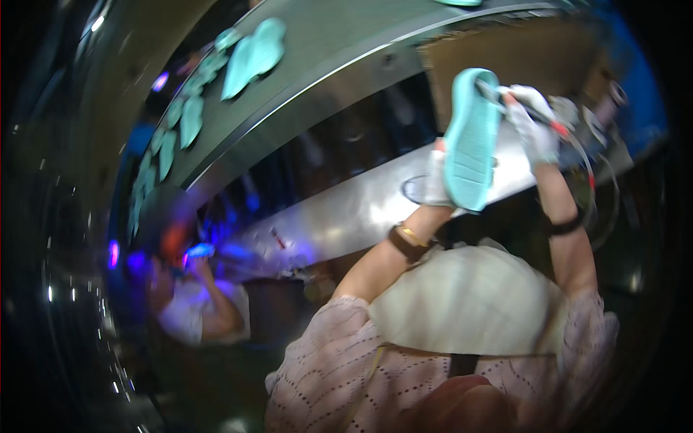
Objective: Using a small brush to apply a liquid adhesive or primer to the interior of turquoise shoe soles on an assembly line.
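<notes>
Held up in front of me is a turquoise shoe sole, toe end up, its hollow inner face with grooves in view. My left hand, in a white glove, is closed round its left edge and lower part; most of those fingers are hidden behind it. In my white-gloved right hand is a slim dark pen-like tool with a red band and a thin hose trailing from its back end. The tool's pale tip touches or nearly touches the sole's upper right inner edge; blur hides which.
A metal bench runs below the sole. Beyond it, a green conveyor carries several turquoise soles. A cardboard box stands behind my hands. Hoses hang at the right. At left, a co-worker holds a sole under violet light.
</notes>
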`<state>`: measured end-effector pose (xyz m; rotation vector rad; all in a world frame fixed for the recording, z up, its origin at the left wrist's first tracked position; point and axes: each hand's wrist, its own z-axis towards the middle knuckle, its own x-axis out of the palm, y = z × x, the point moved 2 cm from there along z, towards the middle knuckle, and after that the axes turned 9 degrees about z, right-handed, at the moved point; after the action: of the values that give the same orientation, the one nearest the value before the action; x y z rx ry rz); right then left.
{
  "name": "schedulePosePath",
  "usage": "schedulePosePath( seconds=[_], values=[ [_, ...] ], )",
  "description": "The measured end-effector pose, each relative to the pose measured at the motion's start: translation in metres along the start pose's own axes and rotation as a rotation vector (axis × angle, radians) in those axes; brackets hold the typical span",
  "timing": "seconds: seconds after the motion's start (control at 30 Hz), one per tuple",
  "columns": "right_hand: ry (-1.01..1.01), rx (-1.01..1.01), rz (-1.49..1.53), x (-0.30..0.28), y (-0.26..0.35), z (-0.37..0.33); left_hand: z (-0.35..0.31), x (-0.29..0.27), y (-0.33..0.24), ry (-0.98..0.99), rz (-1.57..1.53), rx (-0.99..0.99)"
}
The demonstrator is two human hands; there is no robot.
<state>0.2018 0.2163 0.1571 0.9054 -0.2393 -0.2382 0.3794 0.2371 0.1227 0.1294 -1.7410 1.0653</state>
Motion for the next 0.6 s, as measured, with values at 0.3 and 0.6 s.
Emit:
schedulePosePath(
  seconds=[0.3, 0.6],
  values=[
    [0.259, 0.118, 0.036, -0.014, 0.016, -0.019, -0.007, -0.012, -0.010, -0.057, 0.186, 0.135],
    [0.607, 0.082, -0.068, -0.003, 0.055, -0.017, -0.001, -0.030, -0.033, -0.187, 0.466, 0.160]
  ],
)
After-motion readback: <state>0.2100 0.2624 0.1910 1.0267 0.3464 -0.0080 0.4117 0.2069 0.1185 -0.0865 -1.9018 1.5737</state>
